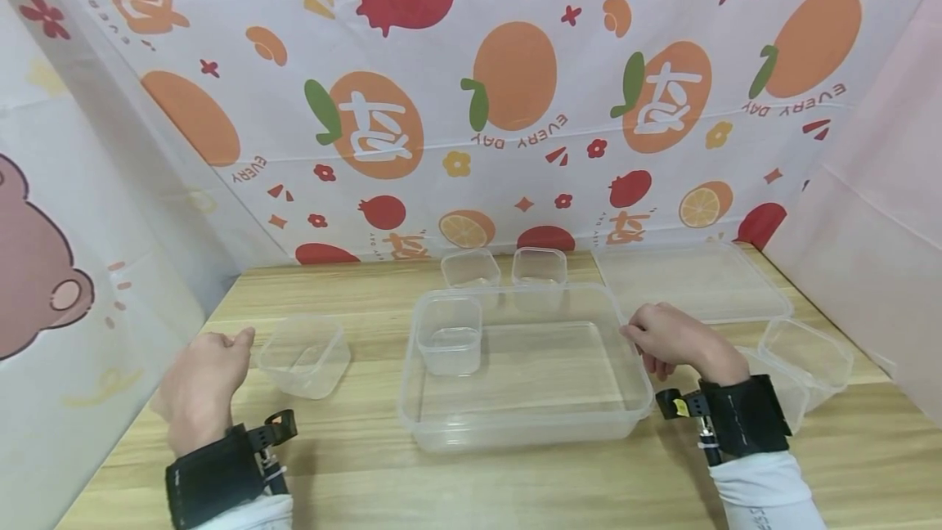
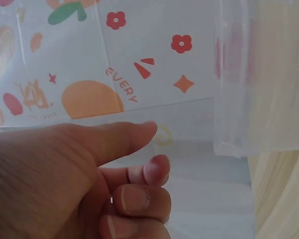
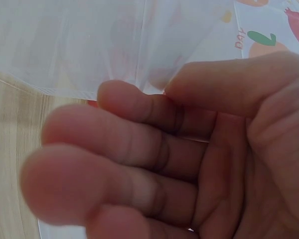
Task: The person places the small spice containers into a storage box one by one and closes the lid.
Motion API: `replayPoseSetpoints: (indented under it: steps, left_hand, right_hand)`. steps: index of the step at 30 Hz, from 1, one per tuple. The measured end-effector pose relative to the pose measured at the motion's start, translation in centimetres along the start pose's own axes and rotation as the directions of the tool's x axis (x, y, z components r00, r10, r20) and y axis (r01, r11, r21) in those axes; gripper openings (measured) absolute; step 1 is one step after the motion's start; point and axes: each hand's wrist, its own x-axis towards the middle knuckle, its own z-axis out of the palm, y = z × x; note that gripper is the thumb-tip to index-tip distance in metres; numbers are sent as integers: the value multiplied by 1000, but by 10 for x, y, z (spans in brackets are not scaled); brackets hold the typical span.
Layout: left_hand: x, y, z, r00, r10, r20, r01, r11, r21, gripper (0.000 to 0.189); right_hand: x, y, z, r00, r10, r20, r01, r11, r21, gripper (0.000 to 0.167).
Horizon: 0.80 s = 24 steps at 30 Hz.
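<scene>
Head view: big clear box (image 1: 526, 436) sat centre frame on the desk (image 1: 353, 473), small tub (image 1: 450, 354) inside, at its left. Right grip (image 1: 677, 342), right of centre, pinched the big clear box's right rim. Left grip (image 1: 209, 383), lower left, just beside side tub (image 1: 305, 358).

Left wrist view: fingers loosely curled, thumb apart, holding nothing.

Right wrist view: thumb and index pinched clear plastic edge, upper centre.
</scene>
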Motion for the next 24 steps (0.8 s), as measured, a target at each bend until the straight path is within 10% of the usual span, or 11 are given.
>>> replayPoseSetpoints:
  steps: [24]
  left_hand:
    - [7,-3,20,996,-43,75,45,999,-28,58]
  right_hand:
    - [0,1,1,1000,6,6,-6,1000,9,38]
